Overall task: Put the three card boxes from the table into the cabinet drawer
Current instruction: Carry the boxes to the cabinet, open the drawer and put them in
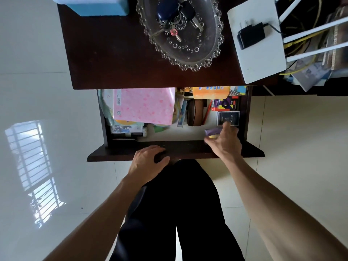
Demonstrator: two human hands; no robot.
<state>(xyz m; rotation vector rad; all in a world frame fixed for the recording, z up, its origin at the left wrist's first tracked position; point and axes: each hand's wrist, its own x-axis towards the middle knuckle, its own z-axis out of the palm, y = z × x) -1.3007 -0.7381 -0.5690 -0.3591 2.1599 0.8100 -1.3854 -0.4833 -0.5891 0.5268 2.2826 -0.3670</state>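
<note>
A: Where are the card boxes?

B: In the open drawer [246, 117], at its right side. A red one [225, 104] lies toward the back, a dark one [228, 117] just in front of it, touching or nearly so. A purple one [211, 132] sits nearest the front, blurred, under the right hand [225, 142].

A: Is that hand gripping it?

B: The fingers are spread and curved over the purple box, forefinger reaching to the dark one. Whether they clasp it, I cannot tell.

A: And the left hand [148, 159]?

B: Resting on the drawer front [116, 151], fingers curled loosely over its edge, thumb out. It holds nothing else.

A: The table [113, 53]?

B: A glass dish [216, 44] with keys [175, 19], and a white router [258, 59] to the right.
</note>
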